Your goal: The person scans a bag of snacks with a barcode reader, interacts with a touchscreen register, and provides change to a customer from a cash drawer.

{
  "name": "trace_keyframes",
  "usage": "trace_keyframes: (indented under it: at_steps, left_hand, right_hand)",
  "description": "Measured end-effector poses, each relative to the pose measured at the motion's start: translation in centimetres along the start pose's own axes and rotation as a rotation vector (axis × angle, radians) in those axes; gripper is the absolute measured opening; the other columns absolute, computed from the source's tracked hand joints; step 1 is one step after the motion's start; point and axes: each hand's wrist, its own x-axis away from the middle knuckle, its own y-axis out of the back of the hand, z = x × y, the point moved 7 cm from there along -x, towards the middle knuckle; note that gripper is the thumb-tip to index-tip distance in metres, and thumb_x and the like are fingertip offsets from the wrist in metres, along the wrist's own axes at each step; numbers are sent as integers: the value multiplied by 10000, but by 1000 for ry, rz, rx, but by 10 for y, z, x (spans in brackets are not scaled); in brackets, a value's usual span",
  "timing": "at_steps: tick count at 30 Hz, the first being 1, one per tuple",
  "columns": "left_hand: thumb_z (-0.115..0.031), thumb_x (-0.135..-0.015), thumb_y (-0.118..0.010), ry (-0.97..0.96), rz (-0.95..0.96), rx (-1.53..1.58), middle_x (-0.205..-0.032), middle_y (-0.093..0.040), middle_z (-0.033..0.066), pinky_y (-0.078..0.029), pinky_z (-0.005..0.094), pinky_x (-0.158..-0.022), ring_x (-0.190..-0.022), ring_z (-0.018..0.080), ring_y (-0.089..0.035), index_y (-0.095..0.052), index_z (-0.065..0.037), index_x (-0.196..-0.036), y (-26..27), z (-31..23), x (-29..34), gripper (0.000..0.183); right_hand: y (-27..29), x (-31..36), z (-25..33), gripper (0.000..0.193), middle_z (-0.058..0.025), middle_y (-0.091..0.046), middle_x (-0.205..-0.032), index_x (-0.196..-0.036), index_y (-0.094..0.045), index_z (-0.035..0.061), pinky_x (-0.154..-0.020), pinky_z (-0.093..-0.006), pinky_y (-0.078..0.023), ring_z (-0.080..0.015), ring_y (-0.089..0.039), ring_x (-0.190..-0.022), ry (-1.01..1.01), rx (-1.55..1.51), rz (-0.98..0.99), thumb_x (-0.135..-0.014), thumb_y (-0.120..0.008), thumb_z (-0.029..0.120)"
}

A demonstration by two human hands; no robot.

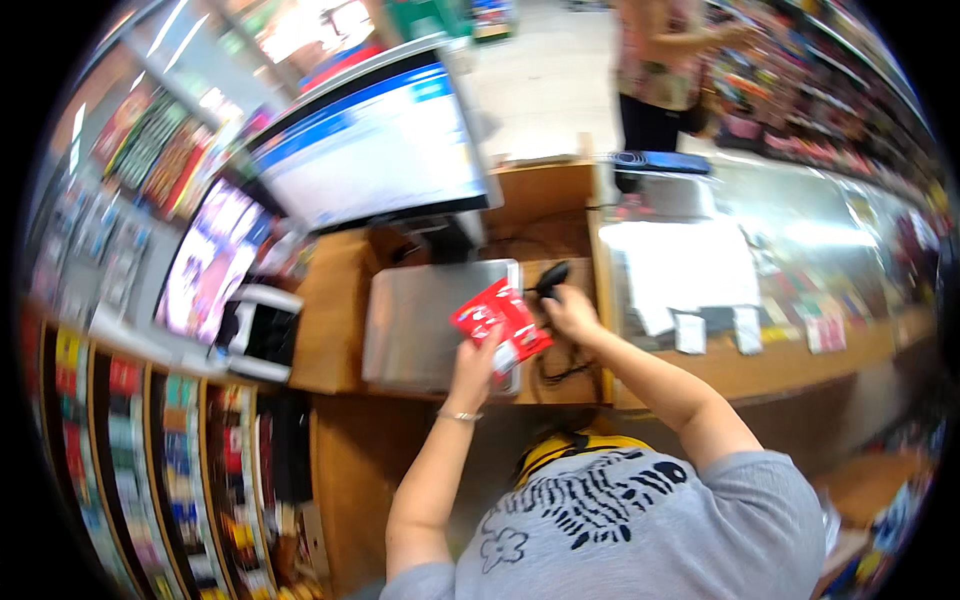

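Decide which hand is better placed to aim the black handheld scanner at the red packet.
Probably the right hand: it grips the black handheld scanner, while the left hand holds the red packet.

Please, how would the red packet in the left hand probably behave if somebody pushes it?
The red packet would probably flex, since its surface looks creased. It seems light, as the left hand alone supports it. Its glossy highlights suggest it might be somewhat slippery.
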Motion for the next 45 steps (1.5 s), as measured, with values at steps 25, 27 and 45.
trace_keyframes:
  at_steps: [25, 27, 45]
  left_hand:
    - [-179, -980, -452, 345, 335, -556, -995, -638, 90, -490, 245, -758, -850, 135, -625, -564, -7, -1094, -28, 77, 125, 234]
    - [-169, -974, -461, 364, 308, -526, -989, -638, 82, -478, 237, -761, -843, 126, -617, -568, -5, -1091, -32, 79, 133, 228]
    - [-197, -949, -514, 19, 169, 430, -1353, -444, 113, -343, 345, -1046, -1222, 217, -452, -331, 2, -1391, -52, -25, 79, 518]
  right_hand:
    - [385, 29, -275, 468, -187, -568, -1005, -1040, -562, 17, -893, -432, -427, -343, -548, -1014, -337, 410, -1050, -761, -672, 377]
    - [354, 14, -244, 472, -194, -560, -1037, -1038, -557, 26, -904, -422, -420, -329, -540, -1040, -97, 764, -931, -760, -671, 390]
    - [48, 101, 125, 177, -72, -635, -771, -1009, -557, 14, -628, -273, -488, -140, -595, -678, 284, -570, 361, -854, -624, 69]
